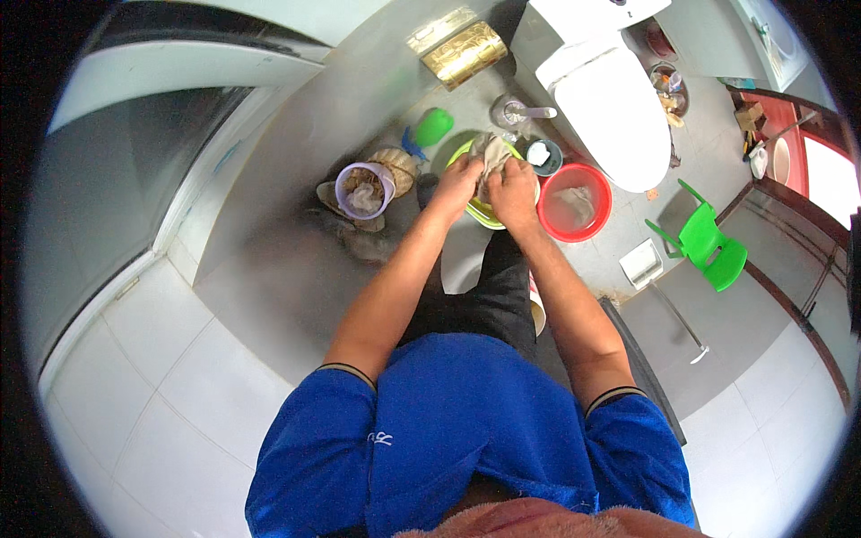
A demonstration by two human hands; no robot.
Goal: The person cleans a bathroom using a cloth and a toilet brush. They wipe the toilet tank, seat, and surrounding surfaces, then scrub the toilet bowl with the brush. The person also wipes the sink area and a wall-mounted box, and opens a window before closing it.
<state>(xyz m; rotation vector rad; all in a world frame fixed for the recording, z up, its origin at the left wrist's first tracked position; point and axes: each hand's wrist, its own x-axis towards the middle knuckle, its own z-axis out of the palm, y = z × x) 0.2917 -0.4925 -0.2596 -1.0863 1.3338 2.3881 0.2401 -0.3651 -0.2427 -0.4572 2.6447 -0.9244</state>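
Observation:
A wet-looking beige cloth [493,153] is bunched between both hands above a yellow-green plastic basin [485,216]. My left hand [460,180] grips the cloth from the left side, and my right hand [511,190] grips it from the right. Just right of the basin stands a red plastic basin [605,202] with pale cloth and cloudy water in it. A small dark bucket [553,161] holding something white is behind the red basin. The bottom of the yellow-green basin is mostly hidden by the hands and cloth.
A white toilet [615,114] stands at the back right, with a toilet brush [531,112] to its left. Left of the hands is a lilac bucket [365,214] of refuse. A green child's chair [713,245] and a long-handled white dustpan [641,263] are to the right.

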